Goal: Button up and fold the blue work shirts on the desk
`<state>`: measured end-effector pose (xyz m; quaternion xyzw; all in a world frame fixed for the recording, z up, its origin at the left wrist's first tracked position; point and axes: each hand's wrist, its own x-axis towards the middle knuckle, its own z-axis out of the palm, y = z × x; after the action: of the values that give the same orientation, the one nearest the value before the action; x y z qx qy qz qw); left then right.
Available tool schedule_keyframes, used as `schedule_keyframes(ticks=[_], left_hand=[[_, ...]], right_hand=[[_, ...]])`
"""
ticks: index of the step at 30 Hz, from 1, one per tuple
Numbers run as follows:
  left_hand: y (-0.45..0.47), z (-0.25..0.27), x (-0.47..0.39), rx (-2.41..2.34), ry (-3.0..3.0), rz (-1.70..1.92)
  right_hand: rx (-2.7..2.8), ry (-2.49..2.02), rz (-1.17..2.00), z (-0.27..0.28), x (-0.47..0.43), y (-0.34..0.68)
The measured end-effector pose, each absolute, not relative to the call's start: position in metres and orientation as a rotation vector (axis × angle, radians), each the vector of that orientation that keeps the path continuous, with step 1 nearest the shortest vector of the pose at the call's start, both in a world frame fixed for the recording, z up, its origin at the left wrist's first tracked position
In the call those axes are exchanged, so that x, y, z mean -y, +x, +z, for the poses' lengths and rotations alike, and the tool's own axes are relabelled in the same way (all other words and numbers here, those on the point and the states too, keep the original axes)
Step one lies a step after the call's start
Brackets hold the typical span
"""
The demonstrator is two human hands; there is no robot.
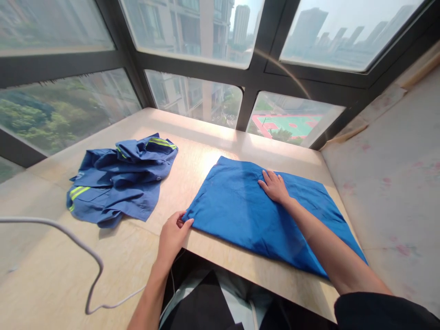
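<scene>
A bright blue folded cloth [230, 201] lies flat on the wooden surface in front of me; it looks like a garment, but its kind is unclear. My left hand [175, 231] pinches its near left corner between thumb and fingers. Flat on top of the cloth, toward its far edge, rests my right hand [274, 185] with the fingers spread. The right forearm crosses over the cloth and hides part of its right half. To the left sits a crumpled navy work jacket [123, 178] with yellow-green reflective stripes, touched by neither hand.
A grey cable [77, 242] curves across the left side of the wooden surface [51, 270]. Dark window frames [192, 66] stand along the far edge. A flowered wall [395, 206] bounds the right side. Sunlight glares on the wood behind the cloth.
</scene>
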<state>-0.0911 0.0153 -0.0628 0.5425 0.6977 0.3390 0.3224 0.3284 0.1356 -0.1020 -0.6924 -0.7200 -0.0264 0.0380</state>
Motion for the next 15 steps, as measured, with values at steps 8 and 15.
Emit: schedule_keyframes(ticks=[8, 15], left_hand=[[-0.0941, -0.0521, -0.0279, -1.523, 1.367, 1.107], [-0.0928, -0.0536, -0.0283, -1.309, 1.340, 0.994]], right_hand=[[2.214, -2.081, -0.130, -0.1077, -0.1362, 0.3348], [2.238, -2.080, -0.158, -0.1082, -0.1363, 0.3364]])
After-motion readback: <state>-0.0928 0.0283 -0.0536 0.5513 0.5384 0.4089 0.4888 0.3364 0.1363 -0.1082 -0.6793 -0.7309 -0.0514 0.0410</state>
